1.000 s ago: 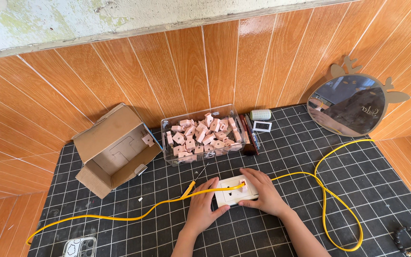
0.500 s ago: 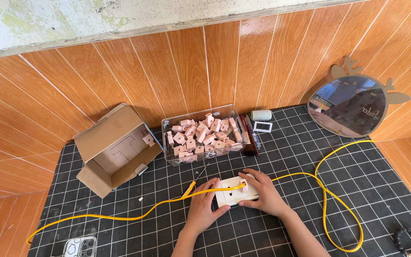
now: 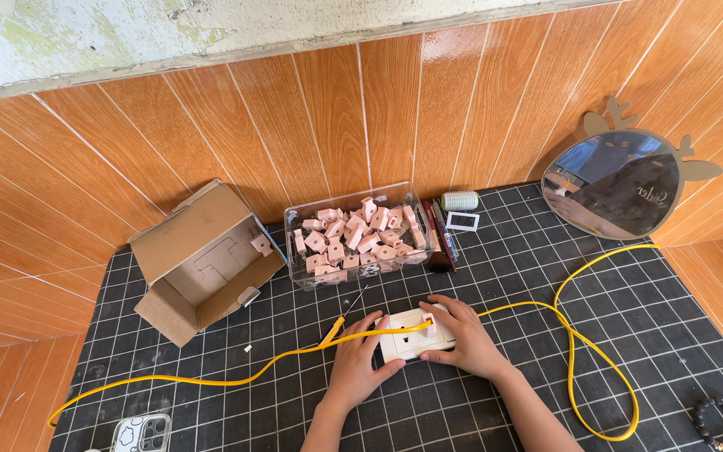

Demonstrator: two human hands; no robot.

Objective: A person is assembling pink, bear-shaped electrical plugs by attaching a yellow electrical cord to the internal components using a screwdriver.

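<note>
White socket plate (image 3: 412,335) lies flat on the black gridded counter (image 3: 546,276), near the front edge and about the middle of the scene, held between both hands. Against half a second and a second ago almost nothing has moved: the plate sits in the same spot and both hands are on it as before, so the work on it looks to be going on steadily rather than entering a new step. The left hand (image 3: 357,362) is laid against the plate's left end with its fingers closed onto it. The right hand (image 3: 460,339) covers the right end, fingers curled over a small pink piece (image 3: 430,328) pressed at the plate's face. The plate's long axis runs left to right, tilted slightly so the right end lies a little farther away; its face points up. A yellow cable (image 3: 575,351) crosses the plate and loops off to the right. Beyond it stands a clear tub (image 3: 353,238) of pink pieces, with an open cardboard box (image 3: 202,259) at far left.
</note>
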